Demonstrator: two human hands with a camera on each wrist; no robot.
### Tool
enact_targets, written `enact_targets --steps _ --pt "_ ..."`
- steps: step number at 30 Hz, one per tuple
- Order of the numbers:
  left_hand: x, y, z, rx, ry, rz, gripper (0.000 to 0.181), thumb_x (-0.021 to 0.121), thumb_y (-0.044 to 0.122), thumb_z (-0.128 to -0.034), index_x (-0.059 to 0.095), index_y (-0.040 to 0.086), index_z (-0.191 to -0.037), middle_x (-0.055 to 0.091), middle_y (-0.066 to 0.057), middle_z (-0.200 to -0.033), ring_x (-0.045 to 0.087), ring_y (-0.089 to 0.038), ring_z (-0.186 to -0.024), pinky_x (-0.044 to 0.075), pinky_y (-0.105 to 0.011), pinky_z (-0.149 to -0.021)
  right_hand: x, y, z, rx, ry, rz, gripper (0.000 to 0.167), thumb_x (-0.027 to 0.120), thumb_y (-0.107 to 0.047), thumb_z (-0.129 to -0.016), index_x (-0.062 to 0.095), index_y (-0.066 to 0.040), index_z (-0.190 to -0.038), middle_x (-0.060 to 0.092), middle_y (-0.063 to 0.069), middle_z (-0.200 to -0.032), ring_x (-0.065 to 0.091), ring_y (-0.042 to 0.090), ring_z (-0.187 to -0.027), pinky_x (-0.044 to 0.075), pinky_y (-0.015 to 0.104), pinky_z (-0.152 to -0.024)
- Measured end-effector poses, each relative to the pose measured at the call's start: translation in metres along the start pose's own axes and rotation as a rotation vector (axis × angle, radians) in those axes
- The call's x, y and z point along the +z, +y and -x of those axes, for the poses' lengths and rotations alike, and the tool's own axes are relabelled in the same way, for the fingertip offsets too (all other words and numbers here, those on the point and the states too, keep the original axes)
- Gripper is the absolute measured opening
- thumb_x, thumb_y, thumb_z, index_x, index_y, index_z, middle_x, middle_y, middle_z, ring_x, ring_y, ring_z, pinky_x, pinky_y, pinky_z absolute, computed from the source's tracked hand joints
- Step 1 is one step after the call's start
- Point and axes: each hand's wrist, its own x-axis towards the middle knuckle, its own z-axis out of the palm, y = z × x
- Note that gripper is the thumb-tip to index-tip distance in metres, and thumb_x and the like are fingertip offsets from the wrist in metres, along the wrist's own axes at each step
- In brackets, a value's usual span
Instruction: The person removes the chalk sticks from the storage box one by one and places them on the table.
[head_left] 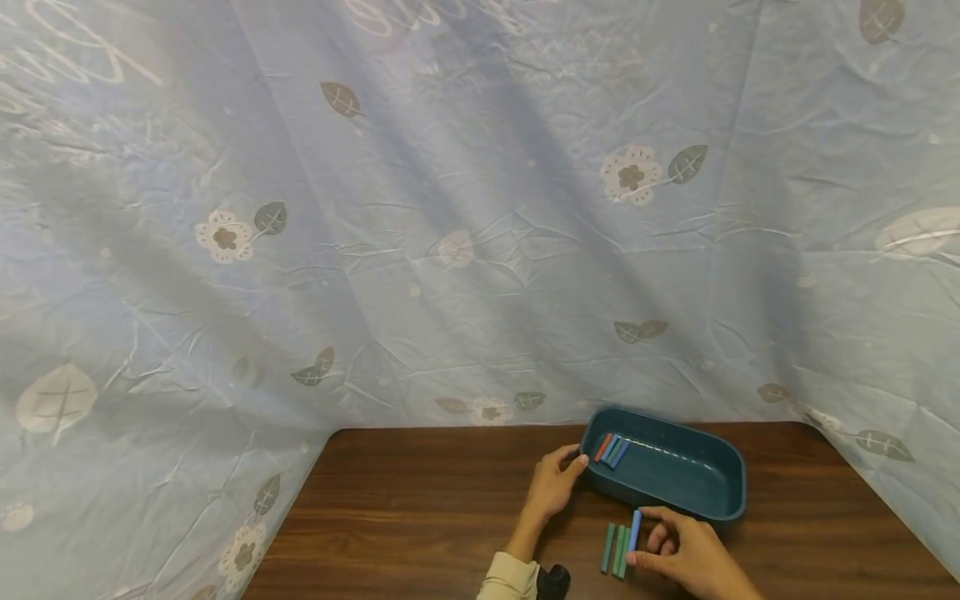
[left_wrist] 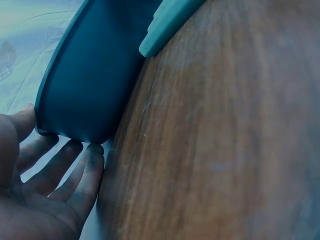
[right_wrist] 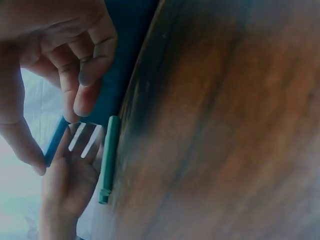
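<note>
My left hand (head_left: 553, 483) holds the left end of a dark blue tray (head_left: 727, 467), its thumb at the rim and its spread fingers against the outer wall. My right hand (head_left: 686, 550) pinches a blue chalk stick (head_left: 634, 531) between thumb and forefinger, tilted above the table in front of the tray. Just left of it, green chalk sticks (head_left: 608, 547) lie side by side on the table; one green stick (right_wrist: 110, 155) shows near the right hand in the right wrist view. Inside the tray's left end rest a red chalk stick (head_left: 603, 447) and several blue and teal ones.
The brown wooden table (head_left: 420, 508) ends at a hanging pale curtain (head_left: 465, 317) with leaf and flower prints, close behind the tray. A black object (head_left: 553, 581) sits at the left sleeve cuff.
</note>
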Motion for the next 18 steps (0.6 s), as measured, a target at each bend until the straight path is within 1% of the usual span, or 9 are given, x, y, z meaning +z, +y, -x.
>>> enact_targets --steps 3,5,6,9,10,12,15,17,18 --pt "0.000 0.000 0.000 -0.002 0.000 0.000 0.043 0.068 0.033 -0.1067 0.071 0.003 -0.137 0.077 -0.018 -0.126 0.079 -0.028 -0.089 0.058 -0.024 -0.076 0.001 0.000 0.001 -0.022 -0.018 0.026 0.079 0.088 -0.038 -0.088 0.058 0.013 -0.141 0.066 -0.001 -0.086 0.056 0.002 -0.068 0.049 0.023 -0.062" --pt "0.000 -0.001 0.000 0.007 0.000 -0.001 0.042 0.067 0.031 -0.1070 0.071 0.002 -0.137 0.077 -0.018 -0.126 0.078 -0.027 -0.087 0.058 -0.025 -0.075 0.002 0.001 0.001 -0.035 -0.029 0.049 0.079 0.088 -0.039 -0.088 0.060 0.013 -0.139 0.066 -0.002 -0.085 0.056 0.001 -0.066 0.048 0.023 -0.061" --pt "0.000 -0.001 0.000 0.003 0.000 -0.003 0.042 0.067 0.032 -0.1070 0.071 0.003 -0.137 0.077 -0.018 -0.126 0.078 -0.024 -0.087 0.058 -0.024 -0.076 0.002 0.001 0.001 -0.033 -0.036 0.059 0.079 0.089 -0.040 -0.087 0.060 0.013 -0.138 0.066 -0.003 -0.084 0.055 0.001 -0.066 0.048 0.023 -0.060" --pt "-0.001 -0.001 0.000 -0.010 0.002 -0.018 0.042 0.067 0.034 -0.1069 0.072 0.005 -0.137 0.077 -0.016 -0.126 0.075 -0.013 -0.086 0.058 -0.024 -0.079 0.004 0.001 -0.002 -0.005 -0.060 0.095 0.077 0.090 -0.043 -0.086 0.064 0.010 -0.135 0.064 -0.004 -0.082 0.053 0.003 -0.064 0.045 0.024 -0.059" --pt "-0.001 -0.001 0.000 -0.010 0.003 -0.026 0.042 0.067 0.034 -0.1071 0.072 0.006 -0.137 0.077 -0.015 -0.127 0.075 -0.013 -0.091 0.058 -0.026 -0.082 0.005 0.000 -0.003 0.006 -0.070 0.105 0.077 0.091 -0.044 -0.085 0.065 0.010 -0.134 0.064 -0.004 -0.081 0.053 0.004 -0.064 0.044 0.024 -0.058" --pt "-0.001 -0.001 0.000 -0.017 0.003 -0.039 0.042 0.067 0.035 -0.1070 0.072 0.007 -0.138 0.077 -0.014 -0.128 0.073 -0.009 -0.093 0.058 -0.027 -0.085 0.007 -0.001 -0.004 0.031 -0.083 0.124 0.076 0.092 -0.045 -0.083 0.067 0.009 -0.132 0.063 -0.004 -0.079 0.053 0.006 -0.064 0.043 0.025 -0.059" --pt "-0.001 -0.001 0.001 -0.011 0.002 -0.055 0.043 0.066 0.037 -0.1076 0.072 0.007 -0.138 0.077 -0.013 -0.130 0.074 -0.013 -0.103 0.058 -0.031 -0.091 0.009 -0.002 -0.005 0.054 -0.085 0.157 0.076 0.092 -0.046 -0.082 0.068 0.007 -0.131 0.062 -0.004 -0.078 0.054 0.009 -0.064 0.044 0.026 -0.060" --pt "-0.001 0.000 0.001 -0.010 -0.002 -0.052 0.044 0.066 0.037 -0.1077 0.072 0.007 -0.138 0.077 -0.013 -0.130 0.074 -0.015 -0.104 0.059 -0.031 -0.091 0.010 -0.002 -0.006 0.076 -0.083 0.168 0.077 0.093 -0.047 -0.082 0.068 0.006 -0.131 0.062 -0.004 -0.079 0.055 0.010 -0.067 0.044 0.027 -0.062" --pt "-0.001 0.000 0.001 -0.009 -0.003 -0.053 0.044 0.065 0.038 -0.1077 0.072 0.007 -0.138 0.077 -0.013 -0.131 0.074 -0.017 -0.107 0.059 -0.032 -0.092 0.011 -0.002 -0.007 0.085 -0.082 0.172 0.077 0.093 -0.048 -0.081 0.068 0.006 -0.131 0.062 -0.004 -0.079 0.055 0.011 -0.067 0.044 0.027 -0.063"
